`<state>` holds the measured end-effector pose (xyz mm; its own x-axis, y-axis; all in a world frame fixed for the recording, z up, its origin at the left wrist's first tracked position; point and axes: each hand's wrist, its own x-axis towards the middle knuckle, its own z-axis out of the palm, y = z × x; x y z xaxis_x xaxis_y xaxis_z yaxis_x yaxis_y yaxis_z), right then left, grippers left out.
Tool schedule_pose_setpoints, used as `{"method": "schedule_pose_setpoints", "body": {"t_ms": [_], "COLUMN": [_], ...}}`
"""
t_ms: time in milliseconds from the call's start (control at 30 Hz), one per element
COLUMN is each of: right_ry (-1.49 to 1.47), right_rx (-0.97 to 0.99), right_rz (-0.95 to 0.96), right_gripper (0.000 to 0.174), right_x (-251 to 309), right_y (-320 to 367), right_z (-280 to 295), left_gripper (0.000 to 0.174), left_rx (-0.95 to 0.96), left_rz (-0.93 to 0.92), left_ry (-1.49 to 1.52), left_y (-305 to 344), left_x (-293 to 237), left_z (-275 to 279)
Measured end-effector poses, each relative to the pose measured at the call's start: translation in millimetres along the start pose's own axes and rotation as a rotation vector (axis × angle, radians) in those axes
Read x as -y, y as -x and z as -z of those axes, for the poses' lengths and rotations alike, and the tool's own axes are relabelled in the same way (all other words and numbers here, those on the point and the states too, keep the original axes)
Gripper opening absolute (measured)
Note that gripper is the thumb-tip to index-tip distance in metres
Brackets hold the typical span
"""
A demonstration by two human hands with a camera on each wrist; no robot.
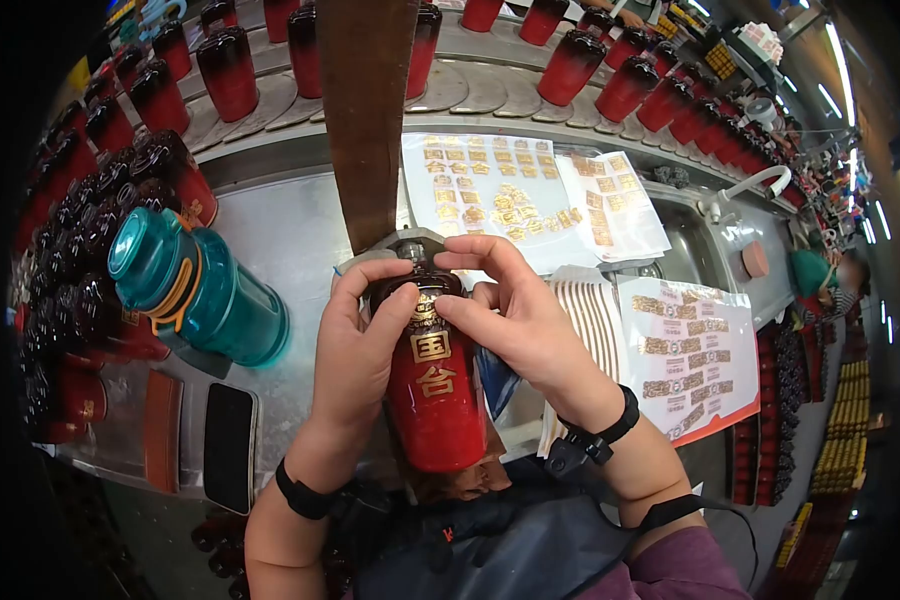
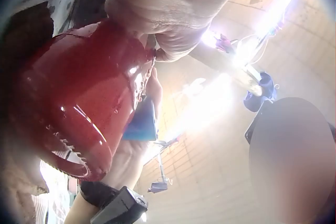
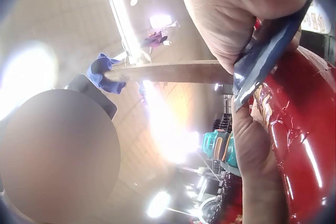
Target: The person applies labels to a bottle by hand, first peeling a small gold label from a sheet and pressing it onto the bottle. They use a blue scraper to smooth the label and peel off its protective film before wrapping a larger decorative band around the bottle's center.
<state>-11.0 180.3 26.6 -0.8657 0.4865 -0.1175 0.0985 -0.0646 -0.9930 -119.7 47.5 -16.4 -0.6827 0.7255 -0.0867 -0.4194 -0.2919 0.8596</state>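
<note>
A glossy bottle, red below and black at the shoulder, leans in front of the person with its neck away from them. Gold characters run down its front, below a small gold emblem. My left hand curls round the left shoulder, thumb on the emblem's edge. From the other side my right hand bends its fingers over the neck, its thumb pressing the emblem's right edge. A flat dark blue piece is tucked in the right hand, beside the bottle.
A teal water bottle, a brown case and a black phone lie at left. Gold sticker sheets and label sheets lie at right. A brown post rises beyond the hands, before a conveyor of bottles.
</note>
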Motion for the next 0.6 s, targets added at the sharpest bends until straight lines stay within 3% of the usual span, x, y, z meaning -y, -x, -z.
{"method": "schedule_pose_setpoints", "body": {"t_ms": [433,600], "right_ry": [0.051,-0.134], "right_rx": [0.044,0.036], "right_rz": [-0.094,-0.185], "right_gripper": [0.051,0.046], "right_x": [4.7,6.5], "right_y": [-1.0,-4.3], "right_z": [1.6,8.2], "left_gripper": [0.028,0.030], "left_rx": [0.005,0.002], "left_rz": [-0.012,0.009], "left_ry": [0.005,0.064], "left_y": [0.5,1.3], "left_x": [4.3,-0.1], "left_z": [1.5,-1.5]}}
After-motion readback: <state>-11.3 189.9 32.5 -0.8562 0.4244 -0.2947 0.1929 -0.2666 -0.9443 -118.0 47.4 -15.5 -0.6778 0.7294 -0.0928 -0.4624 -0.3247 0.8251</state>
